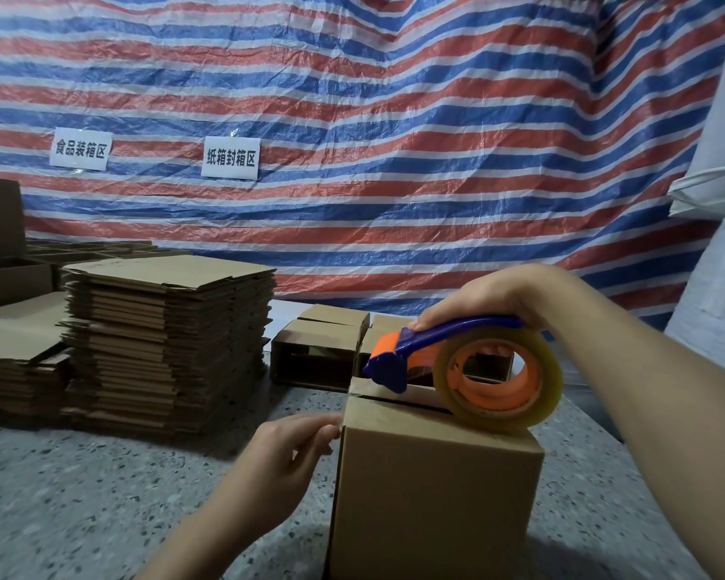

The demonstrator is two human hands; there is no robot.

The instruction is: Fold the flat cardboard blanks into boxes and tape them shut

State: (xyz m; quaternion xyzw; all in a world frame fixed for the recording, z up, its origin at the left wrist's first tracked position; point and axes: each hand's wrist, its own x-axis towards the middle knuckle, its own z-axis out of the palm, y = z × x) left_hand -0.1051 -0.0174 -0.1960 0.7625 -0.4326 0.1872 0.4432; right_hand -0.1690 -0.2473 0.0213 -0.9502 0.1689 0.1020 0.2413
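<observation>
Nearest, the box (432, 496) stands upright on the speckled floor (80, 496), its top flaps closed along a seam, and the left hand (285, 450) steadies its upper left edge with fingertips curled against the cardboard while the right hand (490, 299) grips the handle of the tape dispenser (465, 366), whose roll rests on the box top. This looks like the taping step (how much tape is already laid is hard to tell), and the next move likely calls for drawing the dispenser along the seam, pressing down. Farther back lie finished boxes (315, 353) and a stack of flat blanks (168, 337).
</observation>
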